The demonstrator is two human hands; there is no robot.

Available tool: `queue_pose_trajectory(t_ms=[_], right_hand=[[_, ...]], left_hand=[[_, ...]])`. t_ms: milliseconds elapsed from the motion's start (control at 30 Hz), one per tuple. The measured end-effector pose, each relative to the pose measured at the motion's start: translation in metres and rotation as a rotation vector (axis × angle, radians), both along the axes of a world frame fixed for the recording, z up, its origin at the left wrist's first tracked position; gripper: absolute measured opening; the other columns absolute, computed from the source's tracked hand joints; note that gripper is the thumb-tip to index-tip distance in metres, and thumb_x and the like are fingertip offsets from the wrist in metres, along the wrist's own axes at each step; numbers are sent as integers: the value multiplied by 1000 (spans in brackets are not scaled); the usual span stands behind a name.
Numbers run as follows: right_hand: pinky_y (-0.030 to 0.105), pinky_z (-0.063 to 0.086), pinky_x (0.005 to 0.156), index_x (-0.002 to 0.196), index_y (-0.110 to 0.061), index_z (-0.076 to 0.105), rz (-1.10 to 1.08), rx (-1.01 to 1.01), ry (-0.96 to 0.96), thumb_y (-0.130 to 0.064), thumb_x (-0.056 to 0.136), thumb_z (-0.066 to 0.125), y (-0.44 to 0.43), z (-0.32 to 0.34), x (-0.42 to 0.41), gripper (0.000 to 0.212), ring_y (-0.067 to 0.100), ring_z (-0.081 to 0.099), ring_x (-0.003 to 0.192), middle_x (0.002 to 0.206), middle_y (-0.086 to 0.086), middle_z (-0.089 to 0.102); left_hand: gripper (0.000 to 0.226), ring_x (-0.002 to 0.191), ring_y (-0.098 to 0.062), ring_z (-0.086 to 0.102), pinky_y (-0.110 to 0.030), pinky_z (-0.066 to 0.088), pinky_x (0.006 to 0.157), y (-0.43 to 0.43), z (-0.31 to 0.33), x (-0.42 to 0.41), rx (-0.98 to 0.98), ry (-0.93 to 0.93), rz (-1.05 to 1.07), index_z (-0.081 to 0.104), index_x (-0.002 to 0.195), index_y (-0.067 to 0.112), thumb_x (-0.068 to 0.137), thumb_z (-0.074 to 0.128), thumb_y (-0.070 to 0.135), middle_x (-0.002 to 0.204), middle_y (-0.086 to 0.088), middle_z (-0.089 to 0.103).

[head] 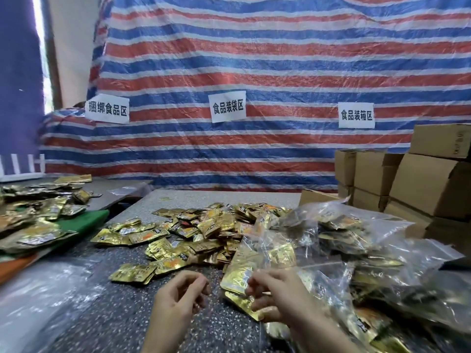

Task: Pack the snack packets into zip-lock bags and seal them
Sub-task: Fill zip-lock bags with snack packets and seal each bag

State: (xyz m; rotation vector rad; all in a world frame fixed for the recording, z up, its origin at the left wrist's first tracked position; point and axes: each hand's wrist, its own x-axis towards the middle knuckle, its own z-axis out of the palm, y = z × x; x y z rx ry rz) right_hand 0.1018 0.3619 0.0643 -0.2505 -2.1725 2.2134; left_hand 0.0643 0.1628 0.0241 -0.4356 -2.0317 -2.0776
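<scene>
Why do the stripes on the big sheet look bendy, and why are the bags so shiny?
Head view: the wide-angle lens bows the striped tarp near the edges; the window at far left is blown out white; the clear zip-lock bags and gold snack packets catch glare; corners look soft.

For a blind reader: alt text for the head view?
The right hand grips a zip-lock bag of gold snack packets on a speckled table; the left hand, fingers curled, is beside it. Loose packets lie behind, cardboard boxes at right.
</scene>
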Motion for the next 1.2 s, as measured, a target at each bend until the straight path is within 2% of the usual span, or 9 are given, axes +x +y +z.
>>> queue_pose_trajectory(t_ms=[200,400,533,667,733,833,933,1067,1200], right_hand=[[25,48,45,92,-2,69,29,72,87,-12,95,67,-13,-14,5,10,20,63,53,72,12,74],[19,48,51,88,-5,72,12,114,181,-6,93,66,-21,-23,-2,8,16,67,60,74,13,75],[22,52,55,89,-5,73,-22,101,226,-3,92,65,-18,-28,-9,9,18,71,64,74,14,75],[30,52,61,88,-7,74,-60,104,243,-4,92,66,-13,-36,-17,9,19,70,64,72,14,74],[30,52,61,89,-9,74,-73,92,243,-5,92,66,-11,-40,-21,10,19,70,65,73,13,74],[23,53,55,88,-12,75,-63,93,262,-7,92,66,-9,-44,-25,11,19,71,66,73,12,74],[21,52,55,89,-13,75,-32,106,277,-8,92,65,-10,-45,-30,11,17,68,65,73,11,73],[21,52,56,90,-9,73,25,97,297,-5,93,63,-16,-42,-35,11,15,65,62,72,10,72],[20,52,54,88,-13,74,67,53,285,-12,92,65,-24,-38,-43,10,15,64,61,73,10,72]], left_hand=[[26,62,-21,64,-26,53,57,-30,-13,19,-76,-9,138,74,74,24,89,69,4,75,-12,71],[27,74,-1,61,-17,49,61,-84,-21,3,-430,67,366,69,84,40,85,75,13,82,17,69],[18,97,-6,55,-33,46,91,-136,-29,-35,-741,102,642,72,103,28,89,72,17,114,6,66],[43,128,-27,43,-42,34,102,-190,-43,-72,-1132,-198,867,58,134,17,94,58,34,144,-6,50],[50,128,-33,44,-42,36,100,-206,-48,-79,-1221,-451,878,56,131,9,96,52,44,141,-13,50],[22,101,-34,60,-36,42,78,-214,-50,-76,-1229,-484,898,67,83,13,92,56,30,103,-14,70],[24,71,-31,58,-32,38,63,-211,-45,-74,-1166,-385,979,62,64,11,86,62,19,70,-9,64],[14,66,-26,50,-34,39,65,-187,-24,-69,-978,-142,1060,71,83,16,92,61,19,72,-7,63],[4,55,-11,56,-20,40,54,-139,1,-58,-740,260,932,67,94,16,95,63,18,74,0,69]])
